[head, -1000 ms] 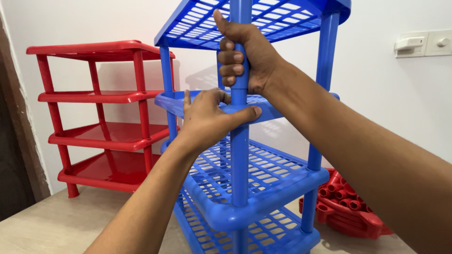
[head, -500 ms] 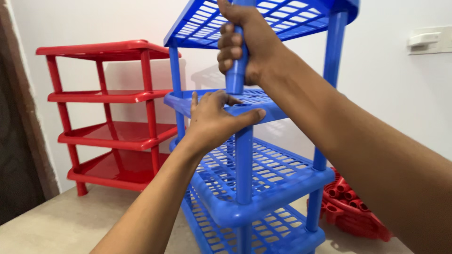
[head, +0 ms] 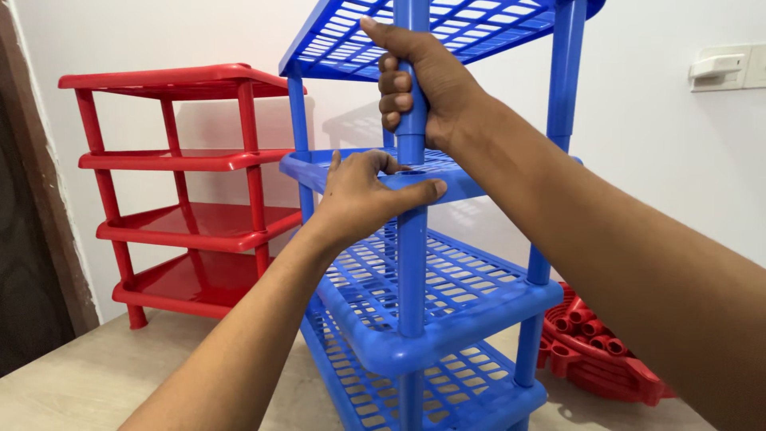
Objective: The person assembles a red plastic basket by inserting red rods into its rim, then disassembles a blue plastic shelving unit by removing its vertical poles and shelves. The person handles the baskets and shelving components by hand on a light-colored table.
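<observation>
A white wall (head: 662, 160) stands behind, with a pale switch (head: 728, 65) on its right part. A red rack (head: 187, 191) stands on the beige floor (head: 72, 375) at left, near a dark door (head: 28, 263). Red plastic parts (head: 598, 351) lie by the wall at right.

Blue slotted-grid rack (head: 447, 295), glossy red rack (head: 191, 223), red parts (head: 598, 351), white wall (head: 654, 160).

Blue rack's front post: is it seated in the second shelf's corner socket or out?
Cannot tell. The right hand grips the blue post just above the shelf; the left hand covers the corner.
</observation>
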